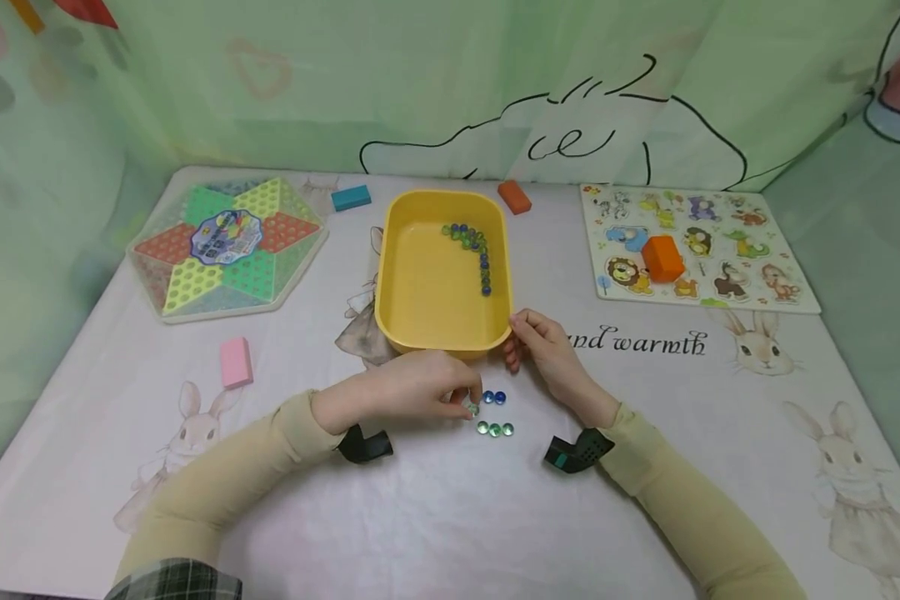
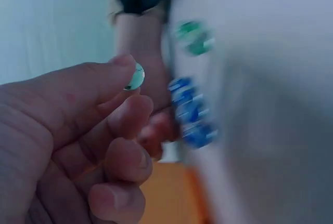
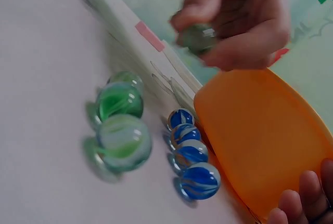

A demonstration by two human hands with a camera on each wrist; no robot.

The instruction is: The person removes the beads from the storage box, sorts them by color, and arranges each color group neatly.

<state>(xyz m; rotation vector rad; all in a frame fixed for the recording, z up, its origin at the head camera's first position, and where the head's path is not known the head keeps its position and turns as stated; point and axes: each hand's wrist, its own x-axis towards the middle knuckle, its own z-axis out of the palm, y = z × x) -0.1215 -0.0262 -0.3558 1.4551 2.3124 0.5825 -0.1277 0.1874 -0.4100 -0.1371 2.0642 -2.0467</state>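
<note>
Three green marbles (image 1: 496, 430) sit in a row on the near side of the yellow basin (image 1: 438, 287); four blue marbles (image 3: 191, 153) lie closer to it. Also on that side, the left hand (image 1: 423, 387) pinches a pale green marble (image 2: 137, 77) between thumb and forefinger, its other fingers loosely bent. The right hand (image 1: 558, 360), fingers curled, holds the basin's near right corner. More marbles (image 1: 484, 260) form a bent line inside the basin, toward its far right.
</note>
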